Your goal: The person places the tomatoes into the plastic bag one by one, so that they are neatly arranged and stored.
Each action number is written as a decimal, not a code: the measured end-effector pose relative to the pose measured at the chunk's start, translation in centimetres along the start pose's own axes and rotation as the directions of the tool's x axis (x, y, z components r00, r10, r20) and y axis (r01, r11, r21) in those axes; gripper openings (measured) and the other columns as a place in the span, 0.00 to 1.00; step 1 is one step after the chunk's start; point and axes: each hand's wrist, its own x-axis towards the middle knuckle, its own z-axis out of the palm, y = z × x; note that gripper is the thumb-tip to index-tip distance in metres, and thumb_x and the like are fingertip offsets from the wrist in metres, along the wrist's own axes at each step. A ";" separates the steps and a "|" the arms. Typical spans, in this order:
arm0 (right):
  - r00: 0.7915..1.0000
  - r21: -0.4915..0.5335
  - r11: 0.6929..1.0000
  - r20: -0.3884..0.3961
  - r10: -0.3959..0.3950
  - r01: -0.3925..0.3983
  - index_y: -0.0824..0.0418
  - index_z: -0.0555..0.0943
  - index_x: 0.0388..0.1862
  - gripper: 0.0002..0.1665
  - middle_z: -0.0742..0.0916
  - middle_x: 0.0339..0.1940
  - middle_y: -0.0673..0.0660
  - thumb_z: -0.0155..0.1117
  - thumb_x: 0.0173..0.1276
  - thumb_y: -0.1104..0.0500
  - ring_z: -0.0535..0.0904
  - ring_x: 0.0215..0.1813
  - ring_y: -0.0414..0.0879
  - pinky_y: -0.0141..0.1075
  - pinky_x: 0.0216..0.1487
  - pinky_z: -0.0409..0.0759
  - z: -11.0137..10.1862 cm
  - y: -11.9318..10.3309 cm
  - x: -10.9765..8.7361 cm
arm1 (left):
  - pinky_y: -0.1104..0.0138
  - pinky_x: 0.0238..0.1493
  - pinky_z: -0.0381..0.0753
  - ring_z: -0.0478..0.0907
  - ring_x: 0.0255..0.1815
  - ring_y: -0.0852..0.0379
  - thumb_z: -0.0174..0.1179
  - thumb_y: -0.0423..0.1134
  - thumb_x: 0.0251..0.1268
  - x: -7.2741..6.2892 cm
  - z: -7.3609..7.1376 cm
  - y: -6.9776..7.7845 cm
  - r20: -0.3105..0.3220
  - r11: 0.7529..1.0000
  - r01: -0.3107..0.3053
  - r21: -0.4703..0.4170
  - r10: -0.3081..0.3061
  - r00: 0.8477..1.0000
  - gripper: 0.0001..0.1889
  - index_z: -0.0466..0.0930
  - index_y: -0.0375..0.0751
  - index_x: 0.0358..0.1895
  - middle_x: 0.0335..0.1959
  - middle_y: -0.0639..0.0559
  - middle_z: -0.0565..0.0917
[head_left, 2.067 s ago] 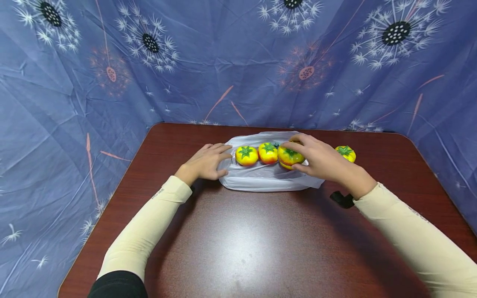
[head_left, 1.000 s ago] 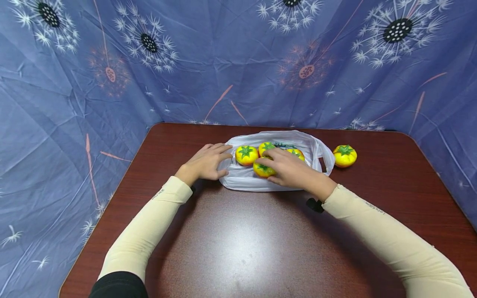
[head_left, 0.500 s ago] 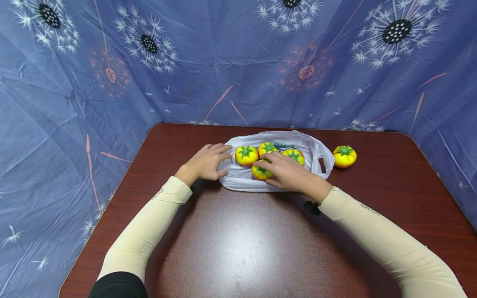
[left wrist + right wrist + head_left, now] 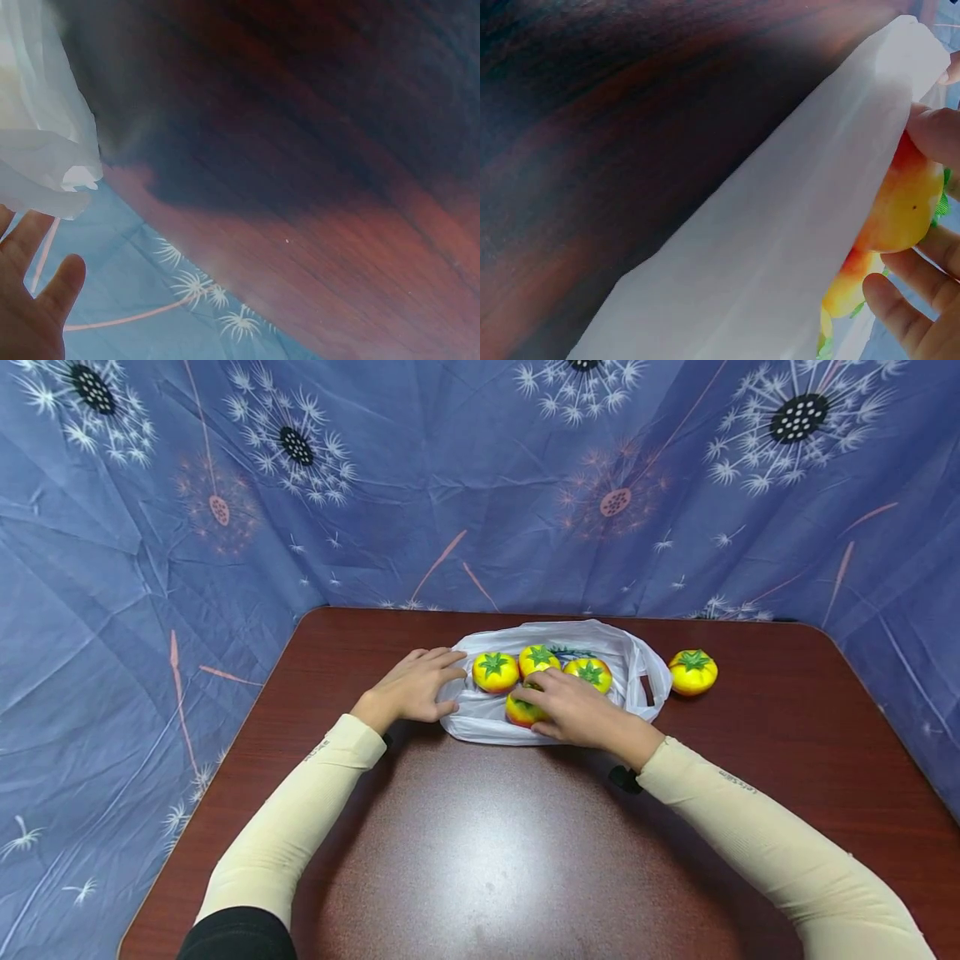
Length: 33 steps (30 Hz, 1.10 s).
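Observation:
My right hand (image 4: 573, 708) reaches into a white plastic bag (image 4: 480, 728) lying on the table, fingers and thumb round a yellow-red tomato (image 4: 519, 712) with green leaves on top. In the right wrist view this tomato (image 4: 900, 199) sits between thumb and fingers, just behind the bag's near wall. Three more tomatoes lie in the bag: one at left (image 4: 495, 672), one in the middle (image 4: 538, 660) and one at right (image 4: 588, 674). My left hand (image 4: 414, 687) rests at the bag's left end, fingers spread, thumb (image 4: 64, 289) apart from the plastic in the left wrist view.
Another tomato (image 4: 693, 672) stands on the brown table (image 4: 360, 860), just right of the bag's handle loop (image 4: 654, 681). A blue flowered cloth (image 4: 480, 485) hangs behind the table's far edge and along its sides.
My right hand has carried the tomato left and toward me, from above the right tomato down to the near side of the bag. Lately it has barely moved. My left hand stays put.

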 end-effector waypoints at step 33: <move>0.999 -0.033 0.999 -0.043 0.012 -0.014 0.55 0.78 0.64 0.29 0.80 0.63 0.61 0.70 0.64 0.52 0.77 0.62 0.57 0.52 0.63 0.76 0.9 0.2 0.4 | 0.48 0.73 0.63 0.61 0.77 0.44 0.57 0.56 0.60 0.2 0.4 -0.4 0.015 1.000 0.008 0.011 -0.008 1.000 0.30 0.76 0.50 0.65 0.77 0.49 0.66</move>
